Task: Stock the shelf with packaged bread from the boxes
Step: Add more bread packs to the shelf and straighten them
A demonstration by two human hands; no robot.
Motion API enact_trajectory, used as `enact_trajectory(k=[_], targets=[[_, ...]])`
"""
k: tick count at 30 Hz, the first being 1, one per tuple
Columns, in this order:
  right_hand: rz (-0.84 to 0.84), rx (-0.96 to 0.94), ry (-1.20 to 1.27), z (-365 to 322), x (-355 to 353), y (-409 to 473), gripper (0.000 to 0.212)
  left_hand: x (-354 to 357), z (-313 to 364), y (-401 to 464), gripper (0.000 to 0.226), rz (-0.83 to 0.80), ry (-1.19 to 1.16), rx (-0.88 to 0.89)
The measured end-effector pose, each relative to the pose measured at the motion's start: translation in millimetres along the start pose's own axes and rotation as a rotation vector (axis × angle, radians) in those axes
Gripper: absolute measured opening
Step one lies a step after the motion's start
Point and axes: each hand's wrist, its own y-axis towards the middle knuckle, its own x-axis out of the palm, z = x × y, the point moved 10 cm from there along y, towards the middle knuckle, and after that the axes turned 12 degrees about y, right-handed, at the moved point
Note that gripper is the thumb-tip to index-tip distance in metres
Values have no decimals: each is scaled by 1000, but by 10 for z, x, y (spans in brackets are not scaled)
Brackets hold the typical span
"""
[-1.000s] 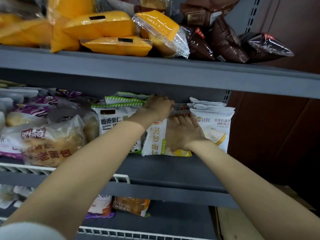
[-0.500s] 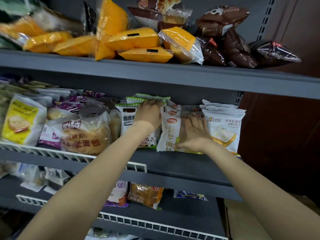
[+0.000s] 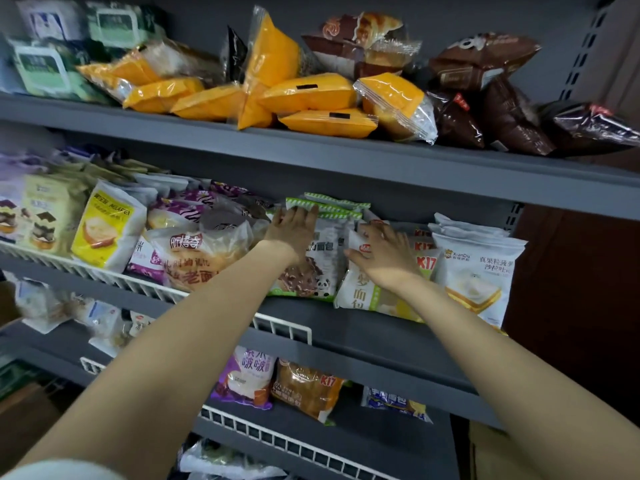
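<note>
Both hands [image 3: 294,230] [image 3: 384,252] flat on packets; orange K17 bags [image 3: 425,261] behind.

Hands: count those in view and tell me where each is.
2. Left hand on the green-edged packet; right hand on the white packet beside it, middle shelf.

Left hand [image 3: 294,230] is laid flat on green-edged panda bread pack [image 3: 320,271]; white pineapple bread pack [image 3: 360,289] is pressed by right hand [image 3: 384,258] on grey middle shelf [image 3: 363,330].
</note>
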Motion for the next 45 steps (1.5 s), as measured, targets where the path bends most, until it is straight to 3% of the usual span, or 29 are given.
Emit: enact_trajectory(k=[3,8,14,17,20,25,29,33,36,41,45], targets=[[-12,16,-4,-28,-27,186,69,37,74,70,118,75,6,52],[-211,169,80,-30,176,433,89,-3,222,105,122,227,50,224],[-83,163,193,23,200,500,74,9,82,329,146,144,-28,201],[-46,91,261,45,261,447,77,-2,65,372,144,96,-122,233],[-15,75,263,42,231,459,74,-27,105,359,135,156,-73,260],[-114,80,53,28,328,501,111,-49,125,285,126,315,47,166],[-23,31,-112,-13,318,516,117,155,44,217,135,128,115,165],[-23,1,-118,-32,326,560,121,186,10,170,95,123,177,124],[8,-8,-141,-41,307,556,117,158,95,298,88,193,193,106],[72,-81,-244,-105,309,457,113,175,133,374,98,249,204,134],[27,-83,-232,-138,324,486,114,201,98,331,116,115,33,169]])
